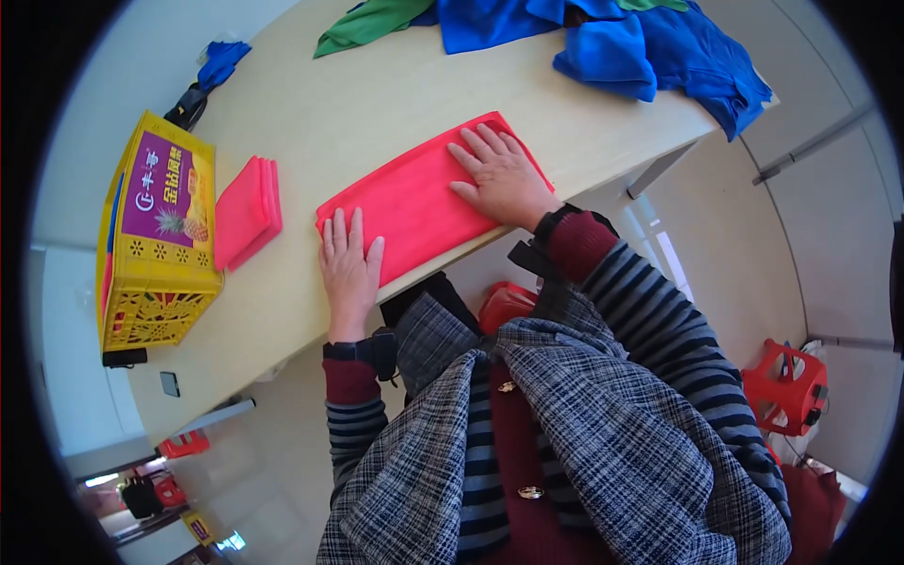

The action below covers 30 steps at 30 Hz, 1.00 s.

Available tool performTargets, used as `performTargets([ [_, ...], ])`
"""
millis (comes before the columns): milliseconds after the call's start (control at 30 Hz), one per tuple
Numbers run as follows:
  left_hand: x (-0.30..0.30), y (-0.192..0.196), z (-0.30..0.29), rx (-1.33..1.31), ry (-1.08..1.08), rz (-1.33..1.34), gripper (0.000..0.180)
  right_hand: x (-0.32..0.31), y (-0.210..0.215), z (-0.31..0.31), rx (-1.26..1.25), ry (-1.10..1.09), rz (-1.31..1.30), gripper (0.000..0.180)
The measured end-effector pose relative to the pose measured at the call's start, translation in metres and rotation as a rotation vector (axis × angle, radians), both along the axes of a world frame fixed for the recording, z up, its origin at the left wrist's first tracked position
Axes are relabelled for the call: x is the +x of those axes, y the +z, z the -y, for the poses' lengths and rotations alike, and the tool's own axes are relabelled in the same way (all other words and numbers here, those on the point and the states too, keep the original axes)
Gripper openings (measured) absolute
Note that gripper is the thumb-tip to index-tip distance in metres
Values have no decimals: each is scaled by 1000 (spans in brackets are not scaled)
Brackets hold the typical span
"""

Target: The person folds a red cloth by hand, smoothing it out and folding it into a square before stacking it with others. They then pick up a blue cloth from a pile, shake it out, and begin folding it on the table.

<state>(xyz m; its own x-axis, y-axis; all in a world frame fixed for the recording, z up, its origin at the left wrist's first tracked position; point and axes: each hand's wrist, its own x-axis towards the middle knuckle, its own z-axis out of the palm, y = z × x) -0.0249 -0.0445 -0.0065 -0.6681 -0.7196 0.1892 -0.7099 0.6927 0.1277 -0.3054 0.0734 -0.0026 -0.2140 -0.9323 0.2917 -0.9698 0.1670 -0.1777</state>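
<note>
A pinkish-red cloth (424, 209), folded into a long rectangle, lies flat along the near edge of the table. Both palms rest on it. At its left end is my left hand (350, 268), fingers stretched out over the fabric. My right hand (504, 176) presses on the right end with its fingers spread. Neither hand grips anything. To the left, a small stack of folded cloths (248, 215) in the same colour leans close against a yellow plastic crate (155, 287) with a purple panel on its side.
Loose blue cloths (664, 61) and a green cloth (372, 24) are heaped at the table's far side. A small dark flat object (169, 384) lies near the left end of the table (273, 320). On the floor at right stands a red plastic stool (783, 388).
</note>
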Motion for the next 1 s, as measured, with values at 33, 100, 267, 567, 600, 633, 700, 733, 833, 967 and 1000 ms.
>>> performTargets([
  [33, 2, -2, -2, -11, -5, -8, 63, 2, -1, -1, 6, 3, -5, 64],
  [100, 5, -4, -5, -18, -2, -15, 63, 5, -2, -3, 16, 4, -19, 64],
  [267, 7, -5, -7, -26, -16, -51, 63, 6, 0, -7, 32, 10, -51, 65],
  [567, 10, -2, -10, -34, -10, -70, 63, -9, 7, -11, 88, -112, -16, 69],
  [600, 10, -1, -10, -35, -10, -70, 64, -13, 8, -11, 93, -133, 0, 70],
  [633, 11, -1, -11, -39, -13, -75, 64, -16, 7, -12, 98, -154, 16, 70],
  [700, 11, 3, -13, -33, 3, -37, 62, -17, 9, -14, 96, -158, 11, 70],
  [733, 10, 6, -14, -30, 13, -17, 62, -17, 11, -14, 99, -159, 10, 70],
  [833, 0, 11, -15, -74, -12, -13, 61, -12, 14, -12, 67, -141, -34, 70],
  [967, -30, 22, -20, -73, -101, -17, 60, 37, 18, 2, -3, -7, -63, 68],
  [1000, -38, 22, -18, -63, -145, -21, 60, 49, 18, 7, -18, 77, -15, 67],
])
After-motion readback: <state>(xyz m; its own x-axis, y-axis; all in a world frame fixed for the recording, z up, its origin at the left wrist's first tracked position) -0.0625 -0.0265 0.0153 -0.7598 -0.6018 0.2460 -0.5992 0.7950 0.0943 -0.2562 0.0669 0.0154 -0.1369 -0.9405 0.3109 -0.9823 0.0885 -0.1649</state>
